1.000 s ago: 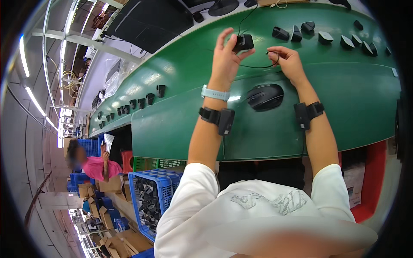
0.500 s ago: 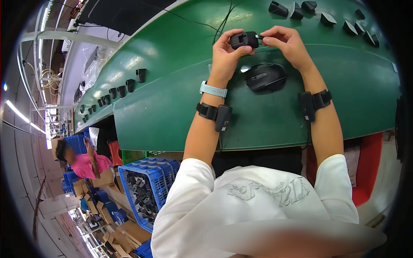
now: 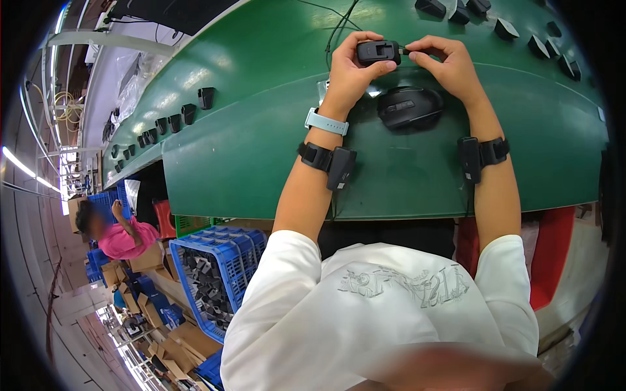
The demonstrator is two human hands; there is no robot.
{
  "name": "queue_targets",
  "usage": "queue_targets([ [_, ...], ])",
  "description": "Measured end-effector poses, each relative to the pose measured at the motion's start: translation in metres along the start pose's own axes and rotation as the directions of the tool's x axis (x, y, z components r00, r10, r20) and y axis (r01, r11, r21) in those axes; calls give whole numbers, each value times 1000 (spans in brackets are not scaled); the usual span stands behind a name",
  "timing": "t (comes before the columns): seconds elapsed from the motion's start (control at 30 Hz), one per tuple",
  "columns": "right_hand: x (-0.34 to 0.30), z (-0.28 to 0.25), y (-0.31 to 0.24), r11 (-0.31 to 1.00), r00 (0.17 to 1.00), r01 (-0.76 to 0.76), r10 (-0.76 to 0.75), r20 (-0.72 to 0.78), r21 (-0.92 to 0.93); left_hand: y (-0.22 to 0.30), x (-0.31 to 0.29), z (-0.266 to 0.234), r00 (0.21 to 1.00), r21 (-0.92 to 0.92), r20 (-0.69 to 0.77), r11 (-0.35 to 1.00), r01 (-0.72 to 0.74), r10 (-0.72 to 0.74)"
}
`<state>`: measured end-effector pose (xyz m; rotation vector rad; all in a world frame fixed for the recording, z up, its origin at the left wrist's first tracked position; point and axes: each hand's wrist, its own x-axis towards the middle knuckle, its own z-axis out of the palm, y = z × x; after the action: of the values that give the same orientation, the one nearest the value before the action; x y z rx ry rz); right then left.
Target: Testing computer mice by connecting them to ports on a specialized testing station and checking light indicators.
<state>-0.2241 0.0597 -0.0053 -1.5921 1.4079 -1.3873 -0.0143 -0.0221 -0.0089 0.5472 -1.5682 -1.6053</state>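
Observation:
My left hand (image 3: 351, 73) grips a small black plastic device (image 3: 373, 52) with a recess in its upper face, thumb along the near edge and fingers behind. At the device's right end, my right hand (image 3: 450, 68) pinches a small dark plug (image 3: 404, 51) between thumb and fingers. The plug meets or nearly meets that end; whether it is seated cannot be made out. Just below both hands a black computer mouse (image 3: 411, 108) rests on the green table (image 3: 261, 156), touched by neither.
Black cables (image 3: 340, 29) lie beyond my left hand. Rows of black housings stand on the table at left (image 3: 188, 114) and far right (image 3: 506, 29). A blue crate (image 3: 244, 254) of black parts is at lower left, near a person in pink (image 3: 127, 238). A red bin (image 3: 554, 254) sits at right.
The plug's metal tip showed plainly beside the device earlier; now less of it shows. Both hands sit slightly further right in view, as the whole view has shifted.

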Motion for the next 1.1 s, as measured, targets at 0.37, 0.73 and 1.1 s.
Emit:
queue_targets([
  [0.37, -1, -1, -2, 998, 999, -2, 5, 44, -59, -3, 1, 0, 995, 142, 87, 988, -61, 49],
  [0.73, 8, 3, 8, 992, 997, 17, -7, -78, 124, 2, 1, 6, 966, -264, 163, 935, 236, -198],
  [1.1, -3, -11, 4, 984, 933, -42, -24, 359, 174, -8, 6, -12, 978, -535, 169, 822, 197, -124],
])
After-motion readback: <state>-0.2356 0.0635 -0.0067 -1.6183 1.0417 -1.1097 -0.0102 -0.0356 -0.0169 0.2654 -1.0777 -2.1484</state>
